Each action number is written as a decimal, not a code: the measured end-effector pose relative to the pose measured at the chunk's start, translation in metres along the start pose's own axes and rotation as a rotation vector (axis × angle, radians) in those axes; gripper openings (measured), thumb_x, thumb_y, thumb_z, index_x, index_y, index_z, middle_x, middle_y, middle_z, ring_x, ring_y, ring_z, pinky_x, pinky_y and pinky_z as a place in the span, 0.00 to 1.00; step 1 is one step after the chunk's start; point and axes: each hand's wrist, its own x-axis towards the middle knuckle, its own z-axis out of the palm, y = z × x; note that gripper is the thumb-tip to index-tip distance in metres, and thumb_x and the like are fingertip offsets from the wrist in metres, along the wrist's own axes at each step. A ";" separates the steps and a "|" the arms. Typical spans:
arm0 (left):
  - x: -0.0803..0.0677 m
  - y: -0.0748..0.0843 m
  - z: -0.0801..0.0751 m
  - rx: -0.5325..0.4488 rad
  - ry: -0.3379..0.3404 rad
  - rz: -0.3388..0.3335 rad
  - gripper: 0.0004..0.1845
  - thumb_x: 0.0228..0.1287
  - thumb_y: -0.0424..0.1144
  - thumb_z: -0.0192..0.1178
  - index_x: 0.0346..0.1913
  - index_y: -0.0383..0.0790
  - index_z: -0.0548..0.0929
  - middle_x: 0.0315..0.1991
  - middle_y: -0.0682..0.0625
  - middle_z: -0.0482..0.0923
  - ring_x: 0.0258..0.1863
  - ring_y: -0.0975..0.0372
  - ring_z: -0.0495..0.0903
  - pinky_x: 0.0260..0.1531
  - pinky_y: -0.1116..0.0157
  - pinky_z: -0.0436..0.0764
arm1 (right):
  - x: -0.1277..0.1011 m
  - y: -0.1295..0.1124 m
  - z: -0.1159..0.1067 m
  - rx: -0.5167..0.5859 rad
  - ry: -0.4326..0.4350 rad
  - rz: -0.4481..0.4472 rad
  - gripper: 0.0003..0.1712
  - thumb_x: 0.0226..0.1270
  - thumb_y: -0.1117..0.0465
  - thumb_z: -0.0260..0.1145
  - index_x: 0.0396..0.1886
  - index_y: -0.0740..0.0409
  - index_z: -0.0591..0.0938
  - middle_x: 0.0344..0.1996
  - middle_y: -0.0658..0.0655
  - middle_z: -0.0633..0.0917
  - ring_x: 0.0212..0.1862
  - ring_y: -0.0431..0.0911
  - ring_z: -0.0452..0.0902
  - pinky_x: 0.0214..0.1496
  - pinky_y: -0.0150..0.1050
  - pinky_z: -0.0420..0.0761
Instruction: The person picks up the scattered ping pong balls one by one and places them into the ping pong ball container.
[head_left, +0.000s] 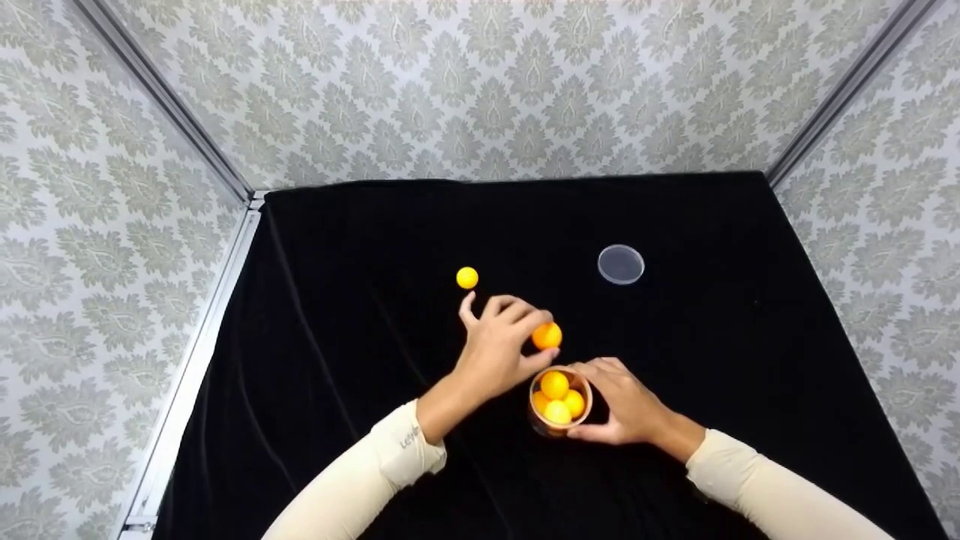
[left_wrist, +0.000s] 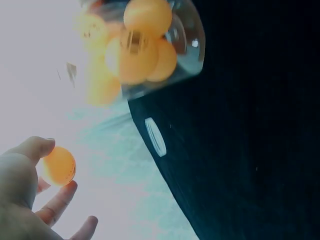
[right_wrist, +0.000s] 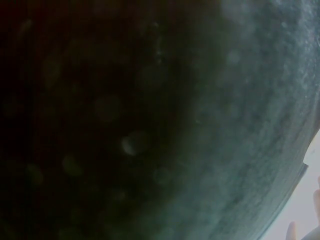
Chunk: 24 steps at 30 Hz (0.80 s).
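A clear round jar point(head_left: 559, 427) stands on the black cloth point(head_left: 375, 247) near the front, with several orange balls inside point(head_left: 556, 397). My right hand point(head_left: 626, 409) wraps round the jar's right side. My left hand point(head_left: 502, 349) pinches one orange ball point(head_left: 547, 335) between thumb and fingers just above and behind the jar's mouth. In the left wrist view that ball point(left_wrist: 58, 166) sits at my fingertips, with the jar point(left_wrist: 187, 45) and its balls above. Another orange ball point(head_left: 466, 277) lies loose on the cloth beyond my left hand. The right wrist view is dark and blurred.
A clear round lid point(head_left: 621, 264) lies flat on the cloth at the back right; in the left wrist view the lid point(left_wrist: 155, 136) shows edge-on. Patterned walls point(head_left: 480, 82) close the cloth in on three sides, with metal rails point(head_left: 195, 352) along the left edge.
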 end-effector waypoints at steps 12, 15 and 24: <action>-0.014 0.023 -0.005 -0.012 -0.006 0.122 0.21 0.56 0.59 0.71 0.51 0.56 0.85 0.46 0.59 0.84 0.57 0.56 0.76 0.62 0.28 0.58 | 0.000 0.000 -0.001 -0.002 0.006 -0.009 0.53 0.44 0.35 0.80 0.67 0.57 0.76 0.50 0.48 0.85 0.50 0.45 0.81 0.54 0.49 0.77; -0.018 0.028 -0.005 -0.002 -0.021 0.149 0.21 0.56 0.60 0.71 0.50 0.57 0.85 0.47 0.60 0.83 0.57 0.56 0.76 0.61 0.29 0.59 | 0.000 0.000 0.000 0.001 0.014 -0.016 0.54 0.43 0.35 0.81 0.67 0.57 0.76 0.50 0.49 0.85 0.50 0.44 0.82 0.55 0.48 0.77; -0.026 0.040 -0.004 0.004 -0.089 0.204 0.20 0.57 0.60 0.68 0.51 0.59 0.84 0.46 0.62 0.83 0.57 0.57 0.76 0.61 0.30 0.60 | -0.001 0.002 0.001 0.012 0.029 -0.022 0.52 0.41 0.37 0.83 0.64 0.57 0.78 0.47 0.48 0.85 0.48 0.43 0.82 0.54 0.49 0.78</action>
